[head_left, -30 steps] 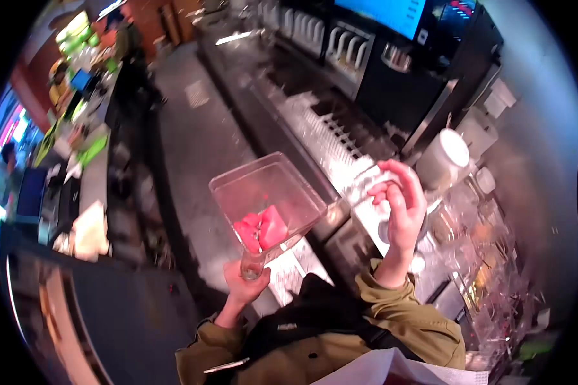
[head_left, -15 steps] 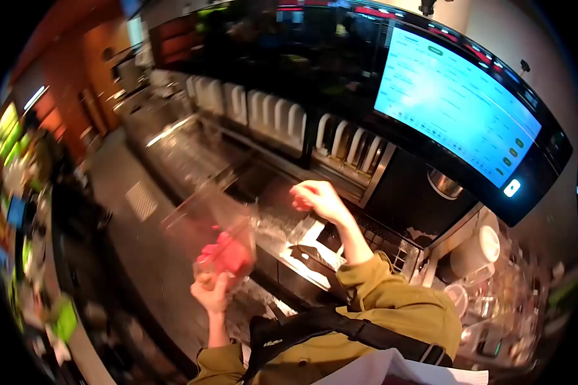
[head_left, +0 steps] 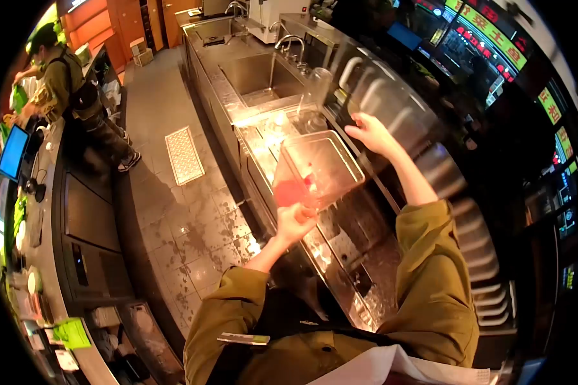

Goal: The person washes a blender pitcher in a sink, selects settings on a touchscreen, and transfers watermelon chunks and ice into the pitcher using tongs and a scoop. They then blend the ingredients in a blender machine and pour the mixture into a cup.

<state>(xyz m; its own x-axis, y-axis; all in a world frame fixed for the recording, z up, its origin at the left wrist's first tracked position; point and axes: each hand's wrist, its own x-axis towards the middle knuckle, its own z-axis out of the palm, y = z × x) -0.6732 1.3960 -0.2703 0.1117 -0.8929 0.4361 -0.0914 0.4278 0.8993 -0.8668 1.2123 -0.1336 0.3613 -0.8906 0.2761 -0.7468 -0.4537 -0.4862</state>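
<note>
A clear plastic container [head_left: 340, 168] is tilted over the metal counter, with red pieces [head_left: 295, 191] at its near left side. My left hand [head_left: 297, 222] is closed on the container's near edge, beside the red pieces. To the right of the container my right hand [head_left: 370, 133] is raised, touching nothing that I can make out. Its fingers are bent and partly blurred, so I cannot tell if something small is between them.
A steel sink [head_left: 263, 74] with a faucet [head_left: 291, 45] lies beyond the container. Clear jugs [head_left: 317, 86] stand beside it. A co-worker [head_left: 70, 83] is at the left counter. A floor grate [head_left: 184, 155] lies in the aisle.
The view has swung toward the sink and aisle, and the screen has left it. The container, still in my left hand, is now over the counter. My right hand's fingers look less tightly curled.
</note>
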